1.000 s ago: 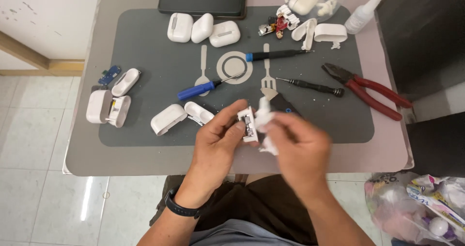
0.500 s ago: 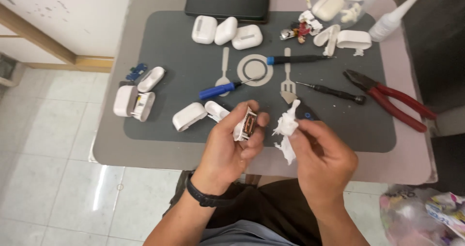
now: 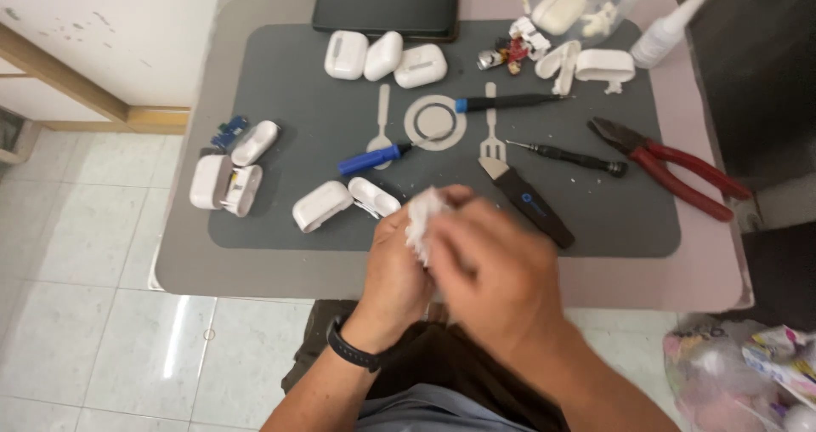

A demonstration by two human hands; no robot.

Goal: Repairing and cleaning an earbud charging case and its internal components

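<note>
wiping a small part with a white wad, both hands closed together in front of me

my left hand [image 3: 399, 266] and right hand [image 3: 489, 270] are pressed together over the near edge of the grey mat [image 3: 280, 83], clamped round a crumpled white tissue [image 3: 422, 215] that pokes up between my fingers; whatever small piece sits inside my left palm is hidden, so i cannot tell how clean it is. i judge the wiping to be midway: just beyond my left knuckles an opened white earbud case [image 3: 344, 202] lies in two halves, not reassembled. further left sits another opened case [image 3: 223, 184]; three closed cases [image 3: 382, 58] lie far beyond my grip. past my right hand lie the black pry tool [image 3: 531, 204], a blue-handled screwdriver [image 3: 374, 157] and red pliers [image 3: 680, 167], all untouched.
</note>
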